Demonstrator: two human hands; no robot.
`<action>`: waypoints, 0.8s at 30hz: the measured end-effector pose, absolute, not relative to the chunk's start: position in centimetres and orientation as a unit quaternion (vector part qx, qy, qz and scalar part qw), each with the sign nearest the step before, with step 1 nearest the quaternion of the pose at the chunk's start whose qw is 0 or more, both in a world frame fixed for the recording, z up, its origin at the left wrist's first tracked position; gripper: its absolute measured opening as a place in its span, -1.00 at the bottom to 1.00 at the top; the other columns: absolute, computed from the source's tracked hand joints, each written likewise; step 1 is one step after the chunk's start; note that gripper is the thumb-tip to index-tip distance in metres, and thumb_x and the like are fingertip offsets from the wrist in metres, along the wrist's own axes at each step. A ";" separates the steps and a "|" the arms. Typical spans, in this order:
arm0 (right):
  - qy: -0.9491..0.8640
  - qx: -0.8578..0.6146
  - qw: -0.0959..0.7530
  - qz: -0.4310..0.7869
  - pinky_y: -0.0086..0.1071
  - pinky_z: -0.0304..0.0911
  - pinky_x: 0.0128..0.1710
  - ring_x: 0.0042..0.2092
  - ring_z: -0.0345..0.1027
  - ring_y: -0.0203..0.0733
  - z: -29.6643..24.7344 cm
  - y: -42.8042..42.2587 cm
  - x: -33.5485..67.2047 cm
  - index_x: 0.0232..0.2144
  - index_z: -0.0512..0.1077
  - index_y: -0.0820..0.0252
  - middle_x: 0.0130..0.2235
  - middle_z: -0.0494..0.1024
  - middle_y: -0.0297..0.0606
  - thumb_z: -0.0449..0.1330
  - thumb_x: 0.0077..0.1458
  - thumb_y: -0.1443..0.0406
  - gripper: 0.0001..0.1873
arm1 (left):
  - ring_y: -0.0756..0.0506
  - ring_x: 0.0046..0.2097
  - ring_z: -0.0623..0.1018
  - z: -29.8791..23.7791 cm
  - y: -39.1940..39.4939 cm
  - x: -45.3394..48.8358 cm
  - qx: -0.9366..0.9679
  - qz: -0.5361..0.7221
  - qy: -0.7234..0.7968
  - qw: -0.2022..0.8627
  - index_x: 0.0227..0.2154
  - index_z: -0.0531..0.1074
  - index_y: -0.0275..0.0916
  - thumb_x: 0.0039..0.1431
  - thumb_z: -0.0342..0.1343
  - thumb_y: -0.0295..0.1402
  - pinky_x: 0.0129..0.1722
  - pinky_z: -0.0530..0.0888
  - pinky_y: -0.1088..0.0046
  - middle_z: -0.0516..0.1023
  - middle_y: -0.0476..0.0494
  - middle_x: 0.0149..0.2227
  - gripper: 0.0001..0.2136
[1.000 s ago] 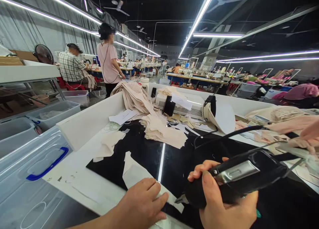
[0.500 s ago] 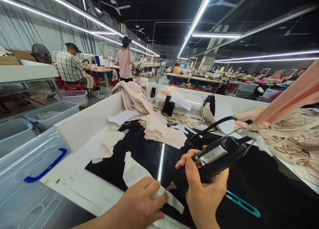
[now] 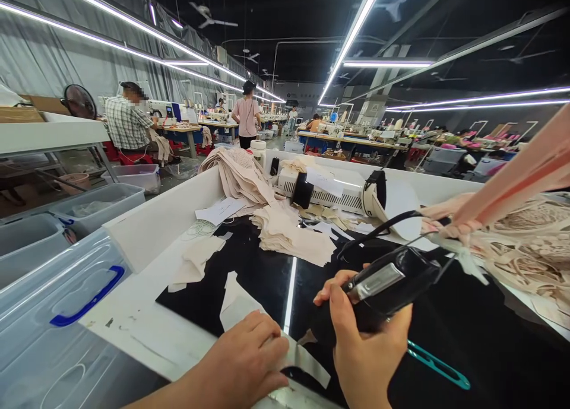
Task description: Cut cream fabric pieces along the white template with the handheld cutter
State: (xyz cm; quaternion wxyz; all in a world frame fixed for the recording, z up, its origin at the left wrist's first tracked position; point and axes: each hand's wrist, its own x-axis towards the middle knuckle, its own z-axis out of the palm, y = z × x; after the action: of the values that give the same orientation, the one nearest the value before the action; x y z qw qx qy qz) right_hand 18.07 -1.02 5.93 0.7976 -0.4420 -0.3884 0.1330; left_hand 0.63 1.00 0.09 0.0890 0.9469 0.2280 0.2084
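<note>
A pale cream fabric piece [image 3: 238, 302] lies on the glossy black board near the front edge. My left hand [image 3: 247, 355] is closed over its middle, fingers bent and pressed onto the cloth. A narrow end of the piece sticks out right of my fingers. My right hand [image 3: 367, 343] is wrapped around a black corded power tool [image 3: 383, 284] with a silver plate on its side. The tool's small metal tip points down-left, close to the fabric beside my left fingertips; whether they touch I cannot tell.
A stack of cream cut pieces [image 3: 294, 240] lies ahead, with a white vented machine [image 3: 338, 186] behind it. A teal slotted tool [image 3: 439, 364] lies right of my right hand. Pink cloth strips [image 3: 512, 165] hang at right. Clear bins [image 3: 80, 305] stand at left; co-workers are beyond.
My left hand has slid slightly left along the fabric, and its fingers are farther from the tool tip. The walking person in pink has moved farther off. The view has shifted slightly.
</note>
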 end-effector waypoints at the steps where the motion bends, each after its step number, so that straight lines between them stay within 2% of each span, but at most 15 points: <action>1: -0.388 -0.441 0.798 0.134 -0.40 0.43 -0.53 -0.50 0.47 -0.29 6.0 -1.1 18.1 -0.21 0.32 0.07 -0.35 0.56 -0.43 0.43 0.06 0.34 -0.64 | -0.17 -0.04 0.52 0.1 1.0 0.5 0.944 0.206 0.236 0.104 -0.06 0.42 -0.22 0.26 0.37 -0.32 0.05 0.51 0.31 0.53 -0.12 -0.08 -0.71; 3: -0.385 -0.442 0.799 0.136 -0.39 0.44 -0.51 -0.49 0.48 -0.29 6.0 -1.2 18.0 -0.21 0.31 0.06 -0.35 0.56 -0.43 0.43 0.07 0.35 -0.63 | -0.17 -0.02 0.53 0.1 1.0 0.5 0.939 0.204 0.248 0.127 -0.06 0.42 -0.22 0.28 0.35 -0.35 0.07 0.51 0.32 0.54 -0.12 -0.06 -0.73; 8: -0.387 -0.441 0.798 0.138 -0.36 0.50 -0.45 -0.49 0.48 -0.30 5.9 -1.5 17.8 -0.19 0.32 0.05 -0.33 0.56 -0.45 0.44 0.06 0.36 -0.61 | -0.18 -0.04 0.54 0.4 1.0 0.7 0.932 0.191 0.278 0.133 0.07 0.43 -0.23 0.30 0.33 -0.34 0.00 0.56 0.32 0.53 -0.14 -0.04 -0.66; 16: -0.386 -0.446 0.796 0.139 -0.37 0.49 -0.46 -0.49 0.49 -0.29 5.7 -1.8 17.8 -0.19 0.32 0.06 -0.34 0.57 -0.44 0.44 0.06 0.35 -0.61 | -0.15 0.01 0.55 0.7 1.0 0.0 0.933 0.182 0.261 0.169 0.06 0.45 -0.15 0.34 0.28 -0.38 0.01 0.56 0.37 0.52 -0.10 0.00 -0.73; 24: -0.386 -0.441 0.798 0.140 -0.34 0.50 -0.48 -0.49 0.49 -0.26 5.7 -1.8 17.6 -0.18 0.33 0.06 -0.35 0.57 -0.42 0.44 0.04 0.36 -0.61 | -0.17 0.06 0.54 0.9 1.1 -0.6 0.954 0.181 0.215 0.106 0.08 0.42 -0.22 0.35 0.27 -0.34 0.10 0.54 0.33 0.53 -0.17 0.05 -0.70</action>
State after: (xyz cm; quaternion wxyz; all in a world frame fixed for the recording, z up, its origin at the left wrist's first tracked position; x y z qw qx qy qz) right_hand 17.59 -1.84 5.75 0.7981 -0.4412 -0.3856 0.1404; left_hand -0.55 1.15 0.91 0.1057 0.9539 0.2149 0.1811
